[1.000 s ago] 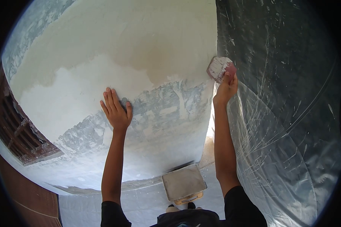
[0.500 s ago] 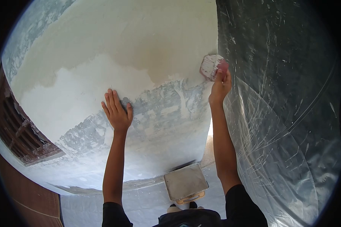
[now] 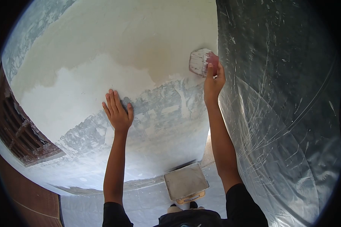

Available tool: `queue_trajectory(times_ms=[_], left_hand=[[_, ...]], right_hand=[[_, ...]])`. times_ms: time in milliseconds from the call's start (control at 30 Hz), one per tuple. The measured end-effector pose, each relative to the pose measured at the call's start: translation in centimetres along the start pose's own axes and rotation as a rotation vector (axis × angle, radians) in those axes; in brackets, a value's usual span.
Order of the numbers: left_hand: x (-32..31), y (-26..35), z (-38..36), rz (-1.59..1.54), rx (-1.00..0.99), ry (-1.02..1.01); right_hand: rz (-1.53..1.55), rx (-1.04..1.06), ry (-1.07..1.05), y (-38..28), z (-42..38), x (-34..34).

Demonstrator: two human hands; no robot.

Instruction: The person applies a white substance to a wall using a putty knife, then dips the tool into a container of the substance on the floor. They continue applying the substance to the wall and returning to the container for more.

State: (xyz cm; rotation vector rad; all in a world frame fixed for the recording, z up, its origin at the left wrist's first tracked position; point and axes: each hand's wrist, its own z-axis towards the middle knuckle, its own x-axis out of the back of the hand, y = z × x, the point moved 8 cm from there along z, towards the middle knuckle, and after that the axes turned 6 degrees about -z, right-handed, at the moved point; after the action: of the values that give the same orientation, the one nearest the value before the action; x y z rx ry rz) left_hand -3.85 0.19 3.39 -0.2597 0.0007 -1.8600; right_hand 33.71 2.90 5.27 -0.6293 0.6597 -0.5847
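Observation:
My left hand (image 3: 118,112) lies flat on the wall (image 3: 159,125) with its fingers spread, holding nothing. It sits where smooth whitish plaster meets a rough grey-blue band. My right hand (image 3: 214,82) pinches the right edge of a flat red putty scraper (image 3: 201,62), thumb on the near face. Most of that face is smeared streaky white; red shows nearest the thumb. The scraper is at the wall surface near its right edge, above the rough band. Whether its whole face touches the wall is hard to tell.
Grey scuffed plastic sheeting (image 3: 276,113) hangs along the right. A brown slatted vent (image 3: 21,128) opens in the wall at left. Below stands a grey-topped tray (image 3: 186,182) with a yellowish handle, close to my feet (image 3: 193,205), on a pale sheet (image 3: 102,206).
My right hand has moved the scraper left and slightly up, away from the sheeting and further onto the wall. My left hand stays almost in the same place.

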Motion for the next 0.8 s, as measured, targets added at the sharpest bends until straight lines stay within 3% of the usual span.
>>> queue_trajectory(times_ms=[67,167,233,267,333,400,467,500,567,667,800], left_hand=[[0.0,0.0,-0.1,0.006,0.004,-0.003],[0.0,0.3,-0.2,0.015,-0.015,0.015],[0.0,0.2,-0.2,0.008,-0.013,0.004],[0.1,0.1,-0.3,0.001,-0.014,-0.010],[0.1,-0.1,-0.4,-0.010,-0.018,-0.017],[-0.1,0.1,-0.4,-0.026,-0.021,-0.013],[0.0,-0.2,-0.5,-0.022,-0.027,-0.019],[0.2,-0.4,-0.5,-0.022,-0.027,-0.016],[0.0,-0.3,-0.6,-0.030,-0.013,-0.038],[0.0,-0.2,-0.7,-0.024,-0.016,-0.034],[0.1,-0.3,-0.8,-0.049,-0.006,-0.065]], right_hand=[[0.302,-0.111,0.165,1.4,1.7,3.1],[0.379,-0.072,0.208,-0.4,0.9,4.1],[0.335,-0.016,-0.068,-3.4,-1.3,0.3],[0.146,0.060,-0.164,-4.0,-2.9,-1.4],[-0.245,0.480,-0.365,-8.6,-6.5,-4.1],[-0.272,0.436,-0.421,-8.4,-7.1,-4.8],[-0.134,0.157,-0.187,-4.2,-4.4,-2.7],[-0.021,0.139,-0.059,-1.0,-2.2,-1.4],[0.262,-0.096,0.049,3.0,0.0,1.6],[0.337,-0.162,0.258,6.0,0.4,6.5],[0.375,-0.211,0.219,6.6,-2.9,8.3]])
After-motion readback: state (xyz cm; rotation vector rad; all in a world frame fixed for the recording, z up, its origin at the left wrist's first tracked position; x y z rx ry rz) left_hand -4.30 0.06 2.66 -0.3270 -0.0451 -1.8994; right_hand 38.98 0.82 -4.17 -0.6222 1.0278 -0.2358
